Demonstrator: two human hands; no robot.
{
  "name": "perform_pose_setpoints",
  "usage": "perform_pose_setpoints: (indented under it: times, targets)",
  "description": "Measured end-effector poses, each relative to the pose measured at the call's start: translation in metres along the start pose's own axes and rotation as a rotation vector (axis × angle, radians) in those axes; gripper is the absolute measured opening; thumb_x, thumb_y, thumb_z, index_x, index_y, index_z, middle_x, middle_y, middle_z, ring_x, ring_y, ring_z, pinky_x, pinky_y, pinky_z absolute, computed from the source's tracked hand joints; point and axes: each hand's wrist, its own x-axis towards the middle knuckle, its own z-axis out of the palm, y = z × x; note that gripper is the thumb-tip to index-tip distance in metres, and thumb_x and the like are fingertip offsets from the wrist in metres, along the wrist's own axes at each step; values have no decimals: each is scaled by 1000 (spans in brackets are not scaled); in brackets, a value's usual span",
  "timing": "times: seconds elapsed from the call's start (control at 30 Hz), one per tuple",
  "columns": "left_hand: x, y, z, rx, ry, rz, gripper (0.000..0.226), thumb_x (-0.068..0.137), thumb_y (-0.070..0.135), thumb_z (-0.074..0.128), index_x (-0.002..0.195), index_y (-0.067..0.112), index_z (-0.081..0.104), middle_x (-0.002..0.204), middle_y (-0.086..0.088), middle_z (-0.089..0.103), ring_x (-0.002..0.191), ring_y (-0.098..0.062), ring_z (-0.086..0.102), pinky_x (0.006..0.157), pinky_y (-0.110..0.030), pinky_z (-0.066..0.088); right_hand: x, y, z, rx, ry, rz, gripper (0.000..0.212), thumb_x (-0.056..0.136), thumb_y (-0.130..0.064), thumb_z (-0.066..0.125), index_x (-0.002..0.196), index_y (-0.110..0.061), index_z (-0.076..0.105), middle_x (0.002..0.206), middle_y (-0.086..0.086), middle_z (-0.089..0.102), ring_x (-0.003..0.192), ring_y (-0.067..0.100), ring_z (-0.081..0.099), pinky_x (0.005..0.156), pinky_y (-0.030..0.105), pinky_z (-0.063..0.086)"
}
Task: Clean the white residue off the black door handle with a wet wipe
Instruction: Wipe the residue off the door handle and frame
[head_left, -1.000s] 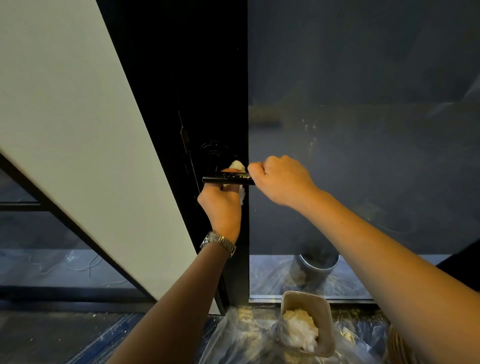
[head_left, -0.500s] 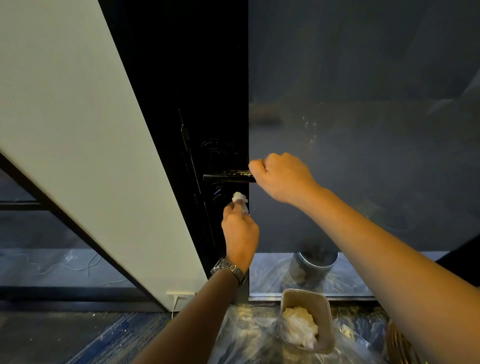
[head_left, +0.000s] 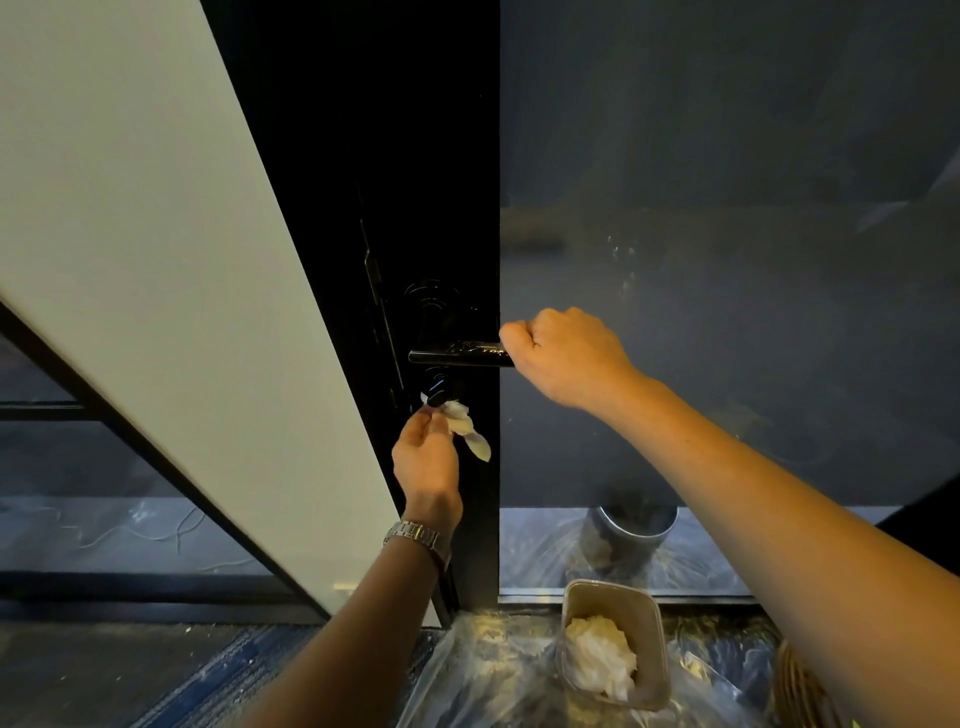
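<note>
- We stand at a black door (head_left: 363, 156) set between a pale wall panel (head_left: 130, 234) on the left and a dark glass pane (head_left: 727, 260) on the right, with clear plastic sheeting (head_left: 493, 670) spread over the floor below.
- Our right hand (head_left: 566, 358) is closed in a fist around the right end of the black door handle (head_left: 457, 353), which lies level across the door.
- Faint whitish marks show on the top of the handle near that fist.
- Our left hand (head_left: 423, 460) sits below the handle, fingers pinched together on a crumpled wet wipe (head_left: 465, 423).
- The wipe is held against the lock area just under the handle, not touching the lever itself, and a loose tail of it hangs down to the right.
- A metal wristwatch (head_left: 415, 535) circles our left wrist.
- On the sheeting below our right forearm stands a square plastic container (head_left: 652, 649) with wadded white wipes (head_left: 600, 654) inside.
- Behind the container, close to the glass, stands a round grey bin (head_left: 631, 540).
</note>
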Motion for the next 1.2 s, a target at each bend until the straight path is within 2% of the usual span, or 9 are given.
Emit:
perform_pose_setpoints:
  times: [0.1,0.2,0.37,0.57,0.73,0.9,1.03,1.1,1.2]
  targets:
    - [-5,7,-4,95,87,153,31,96,16,44,124,17,54,122,-2,58,111,-15,56,97,-24,43,0,1,0,-5,-1,-6,41,93,-25,32,54,-10,33,46,2,28,46,17,24,43,29,18]
    - [-2,22,-7,278,100,451,30,95,12,45,123,12,56,128,-1,50,105,-11,52,81,-2,38,-1,0,-1,3,6,-10,43,93,-25,33,52,-11,31,46,2,28,46,17,25,44,29,19]
    - [0,32,-3,643,-187,802,25,93,8,45,111,5,62,124,-7,52,76,2,48,68,7,32,-1,-1,-1,-17,9,-4,43,93,-26,32,53,-10,33,47,3,30,46,18,26,44,29,20]
    - [10,37,-5,702,-32,738,23,94,12,43,108,4,60,119,-11,52,88,-23,57,70,-17,36,-2,-2,-3,-17,-6,0,41,93,-24,31,55,-10,32,48,3,29,47,17,25,44,29,19]
    - [8,31,-5,872,-238,982,21,89,3,51,105,-1,65,113,-19,59,99,-33,58,77,-31,52,-3,-2,-3,3,-5,4,43,92,-23,33,52,-11,30,48,3,28,48,17,24,45,29,19]
    - [12,33,-6,806,-25,840,24,93,12,47,112,7,60,121,-12,50,93,-17,52,75,-6,34,-3,-2,-3,-10,-12,11,40,92,-23,32,55,-10,31,49,3,27,48,17,23,44,29,18]
    - [10,29,-5,934,-238,1089,20,86,3,57,104,-2,64,107,-20,62,102,-37,57,85,-39,53,-3,-3,-3,-14,-6,15,41,92,-24,32,54,-10,30,49,3,28,48,18,23,44,30,18]
    - [15,27,-8,907,-252,1022,25,88,6,54,112,2,61,116,-18,58,112,-34,52,93,-34,48,-3,-2,-4,-20,-10,17,40,92,-24,31,54,-11,30,49,3,28,48,18,23,44,30,18]
    - [13,25,-6,672,-105,759,32,90,13,54,122,7,51,130,-12,43,119,-22,46,94,-19,37,-4,-3,-4,-7,-3,14,42,92,-24,32,53,-11,29,48,3,27,48,18,23,44,29,18]
